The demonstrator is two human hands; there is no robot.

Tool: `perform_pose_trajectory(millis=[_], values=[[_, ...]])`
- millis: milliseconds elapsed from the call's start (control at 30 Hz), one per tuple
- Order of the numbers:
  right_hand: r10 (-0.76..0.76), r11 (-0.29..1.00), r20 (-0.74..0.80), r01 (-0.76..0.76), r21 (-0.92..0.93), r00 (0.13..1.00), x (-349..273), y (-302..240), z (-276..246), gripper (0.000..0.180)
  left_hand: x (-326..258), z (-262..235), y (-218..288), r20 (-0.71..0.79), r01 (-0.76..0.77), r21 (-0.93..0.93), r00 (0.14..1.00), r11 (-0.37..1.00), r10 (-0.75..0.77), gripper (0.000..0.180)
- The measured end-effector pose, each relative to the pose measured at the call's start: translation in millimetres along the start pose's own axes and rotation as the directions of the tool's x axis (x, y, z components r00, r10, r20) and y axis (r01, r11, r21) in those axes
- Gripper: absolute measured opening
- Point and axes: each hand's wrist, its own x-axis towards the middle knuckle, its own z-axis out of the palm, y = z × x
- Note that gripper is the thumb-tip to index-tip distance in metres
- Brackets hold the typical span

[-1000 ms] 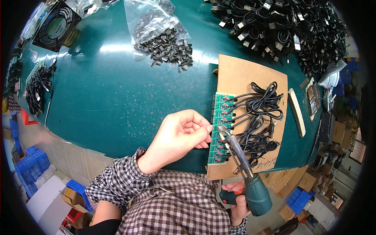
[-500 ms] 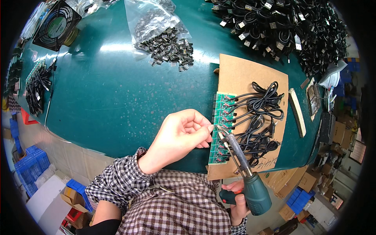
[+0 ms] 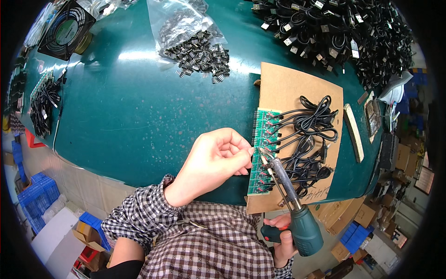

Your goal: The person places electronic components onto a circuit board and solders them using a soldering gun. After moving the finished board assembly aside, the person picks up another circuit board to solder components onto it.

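The right hand [image 3: 282,239] is gripping a green soldering gun [image 3: 297,214], its tip touching the green circuit board strip [image 3: 261,153]. The strip is lying on a cardboard sheet [image 3: 297,88] on the green desk [image 3: 130,116], black cables [image 3: 309,139] attached. The left hand [image 3: 214,158], fingers pinched narrow, is feeding something too thin to identify at the tip.

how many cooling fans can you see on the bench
1. A single black square cooling fan sits at the far left corner of the green bench, well away from both hands. The picture's rim cuts off that corner, so others may be hidden.
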Motion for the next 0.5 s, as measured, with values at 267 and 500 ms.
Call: perform_pose_trajectory(millis=[267, 500], values=[[0.015, 1.0, -0.013, -0.015, -0.014, 1.0, 0.2, -2.5, 3.4, 0.035, -0.1, 1.1, 0.3, -0.012, 0.008, 0.0, 1.0, 1.0, -0.008, 0.016], [0.003, 1.0, 0.021, -0.003, -0.007, 1.0, 2.9, -3.1, 3.8, 0.032, 0.2, 1.8, 1.6, -0.015, 0.016, 0.009, 1.0, 1.0, -0.016, 0.014]])
